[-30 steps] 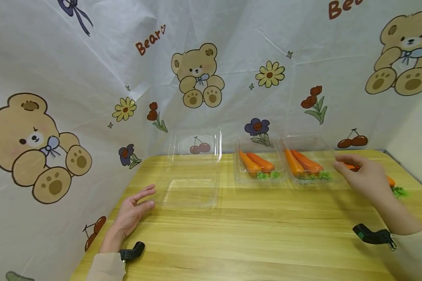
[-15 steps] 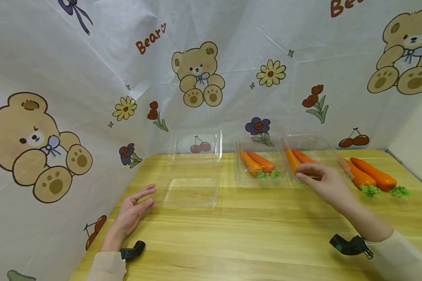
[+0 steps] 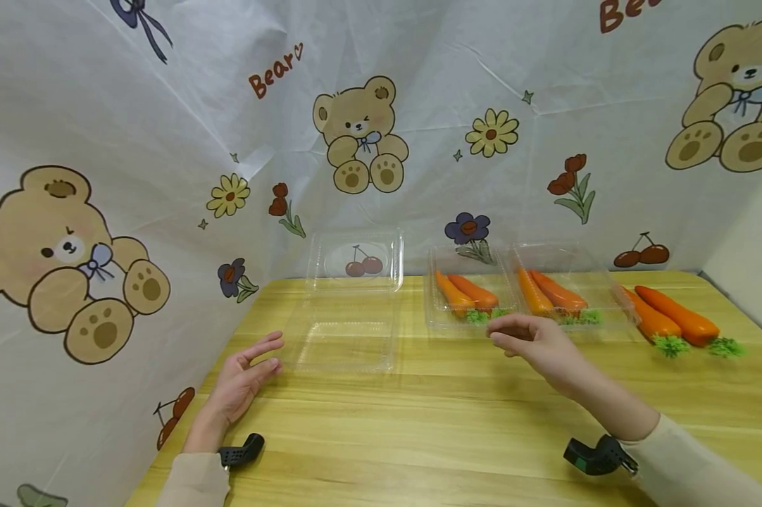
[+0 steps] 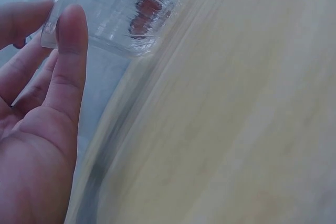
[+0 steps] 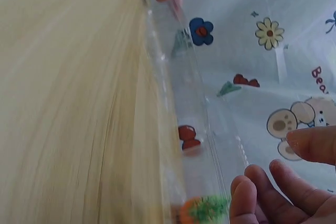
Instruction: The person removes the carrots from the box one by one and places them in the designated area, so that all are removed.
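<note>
At the left stands a clear plastic box (image 3: 346,346), its lid (image 3: 355,262) raised behind it. My left hand (image 3: 238,380) is at the box's left edge, thumb and fingers fairly straight and spread apart. In the left wrist view, the thumb (image 4: 68,51) overlaps the box's corner; whether it presses there I cannot tell. My right hand (image 3: 539,348) is over the table in front of two more clear boxes, fingers loosely bent and holding nothing. The middle box (image 3: 433,317) contains two orange carrots (image 3: 472,290). Two similar carrots (image 3: 552,290) lie in the right box (image 3: 615,317).
Two loose carrots (image 3: 679,315) with green tops lie on the wooden table (image 3: 419,436) at the far right. A white sheet (image 3: 419,63) printed with bears and flowers stands behind and along the left side. The boxes sit near the table's back edge.
My right hand has moved left from beside the loose carrots, past the right box, to in front of the boxes. The loose carrots came into full sight. My left hand stays in place.
</note>
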`<action>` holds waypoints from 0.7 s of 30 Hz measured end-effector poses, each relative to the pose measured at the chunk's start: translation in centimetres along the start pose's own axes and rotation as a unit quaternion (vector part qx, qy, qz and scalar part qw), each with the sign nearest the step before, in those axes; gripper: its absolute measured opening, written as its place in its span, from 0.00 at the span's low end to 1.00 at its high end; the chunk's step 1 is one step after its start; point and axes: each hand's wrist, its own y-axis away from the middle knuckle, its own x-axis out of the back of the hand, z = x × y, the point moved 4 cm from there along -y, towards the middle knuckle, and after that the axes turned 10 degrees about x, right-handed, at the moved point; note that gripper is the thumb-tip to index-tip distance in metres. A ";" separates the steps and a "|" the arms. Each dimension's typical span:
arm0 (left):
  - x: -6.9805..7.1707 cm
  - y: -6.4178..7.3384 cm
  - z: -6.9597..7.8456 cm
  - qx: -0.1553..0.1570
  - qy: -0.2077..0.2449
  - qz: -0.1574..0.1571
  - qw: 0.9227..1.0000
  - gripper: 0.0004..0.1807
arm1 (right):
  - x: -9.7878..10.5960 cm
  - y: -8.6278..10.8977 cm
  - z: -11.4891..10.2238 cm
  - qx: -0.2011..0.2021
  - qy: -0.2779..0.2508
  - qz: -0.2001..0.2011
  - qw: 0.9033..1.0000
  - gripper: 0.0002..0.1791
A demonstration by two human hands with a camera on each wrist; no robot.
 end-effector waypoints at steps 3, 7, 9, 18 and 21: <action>0.1 0.0 0.0 -0.002 0.005 -0.001 1.000 0.29 | -1.2 -0.6 -0.1 -0.004 -0.031 -0.016 0.999 0.22; 0.2 -0.1 0.0 -0.011 0.017 -0.008 1.000 0.28 | -2.9 -1.5 0.0 -0.001 -0.061 -0.032 0.998 0.22; 0.2 -0.1 0.1 -0.019 0.025 -0.014 0.999 0.27 | -3.7 -1.9 0.1 -0.005 -0.079 -0.038 0.996 0.22; 0.1 0.4 0.3 -0.019 0.028 -0.011 0.999 0.26 | -7.3 -3.2 1.0 -0.024 -0.134 -0.071 0.988 0.21; 0.0 0.4 0.2 -0.020 0.029 -0.013 0.999 0.26 | -8.3 -3.6 1.1 -0.028 -0.143 -0.078 0.986 0.24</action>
